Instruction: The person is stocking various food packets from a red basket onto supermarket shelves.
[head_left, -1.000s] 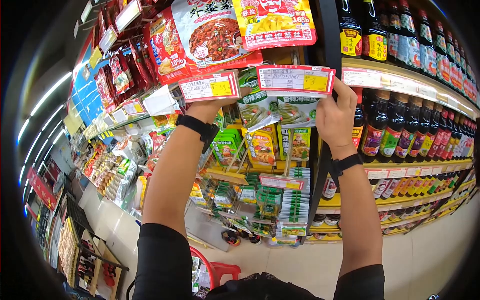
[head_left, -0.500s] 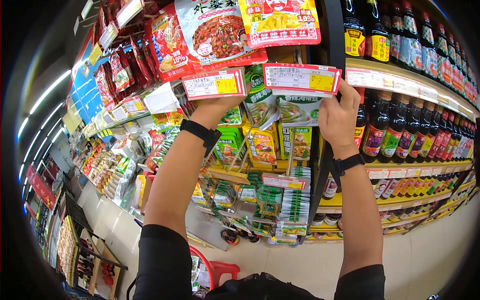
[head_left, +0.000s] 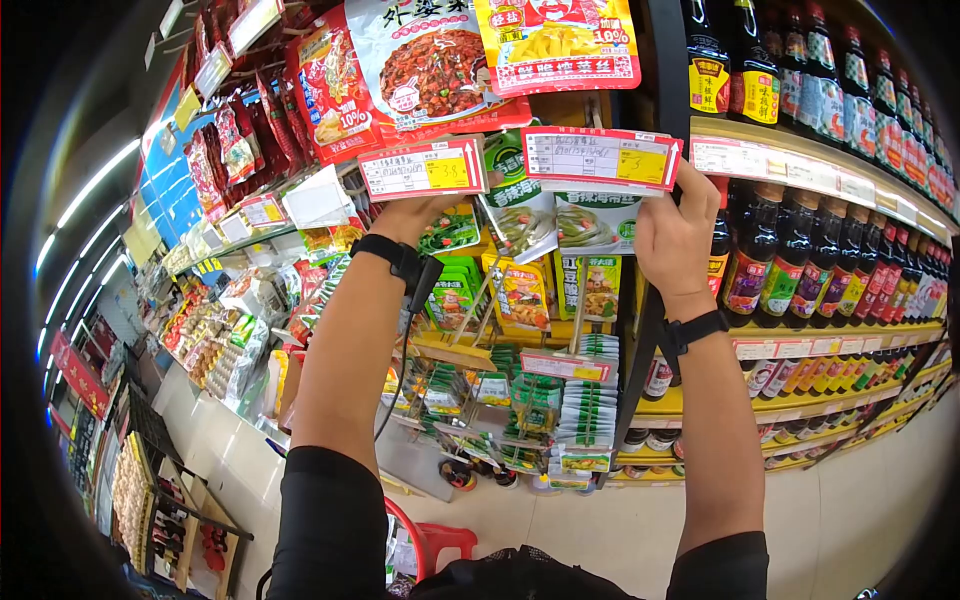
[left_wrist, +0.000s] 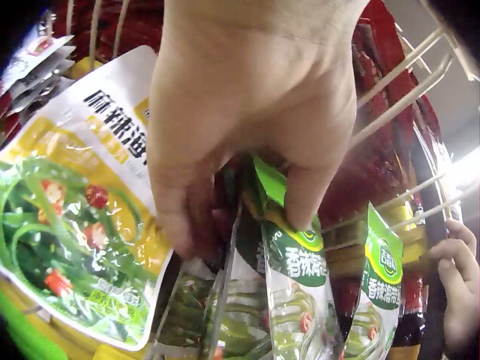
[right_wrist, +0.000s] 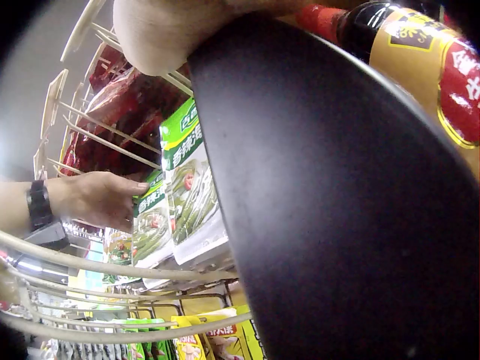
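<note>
In the left wrist view my left hand (left_wrist: 247, 127) comes down over the hanging packets of spicy kelp shreds (left_wrist: 296, 277). Its thumb and fingers grip the tops of several of them together. A larger white and yellow kelp packet (left_wrist: 90, 217) hangs beside the fingers, and one more green-topped packet (left_wrist: 375, 285) hangs to the right. From the head, the left hand (head_left: 415, 212) is partly behind a price tag (head_left: 420, 172). My right hand (head_left: 675, 245) is raised at the right end of another price tag (head_left: 600, 158), close to the dark shelf post; its fingertips are hidden there.
The dark post (right_wrist: 330, 180) fills much of the right wrist view. Sauce bottles (head_left: 755, 235) line the shelves to the right. Wire hooks (left_wrist: 405, 82) stick out around the left hand. Large red pouches (head_left: 430, 65) hang above; a red stool (head_left: 450, 540) stands below.
My left hand has shifted slightly left and turned a little, baring more of the green packet below it. A cable now shows at the left wrist. The right hand has stayed by its tag.
</note>
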